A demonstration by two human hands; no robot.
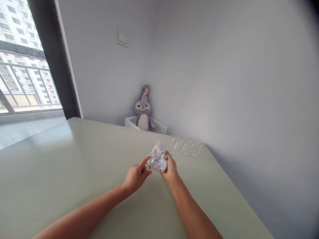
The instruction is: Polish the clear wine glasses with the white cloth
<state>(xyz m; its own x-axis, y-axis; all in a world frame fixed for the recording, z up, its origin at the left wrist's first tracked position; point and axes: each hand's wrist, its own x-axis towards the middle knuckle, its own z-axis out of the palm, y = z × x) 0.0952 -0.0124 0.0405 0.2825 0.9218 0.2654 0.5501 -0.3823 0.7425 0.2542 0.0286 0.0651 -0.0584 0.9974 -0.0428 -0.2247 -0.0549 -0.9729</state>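
Observation:
Over the middle of the table, a crumpled white cloth is bunched up in my right hand, whose fingers wrap round it from the right. A small part of a clear glass shows at the cloth's left side; the cloth covers the rest. My left hand has thumb and forefinger closed around this visible glass part. Just beyond my right hand stand several clear stemmed glasses, grouped near the table's far right edge.
The pale green table reaches a grey wall on the right. Behind its far edge, a plush rabbit sits in a white perforated basket. A light switch is on the wall, and a window with a railing lies left.

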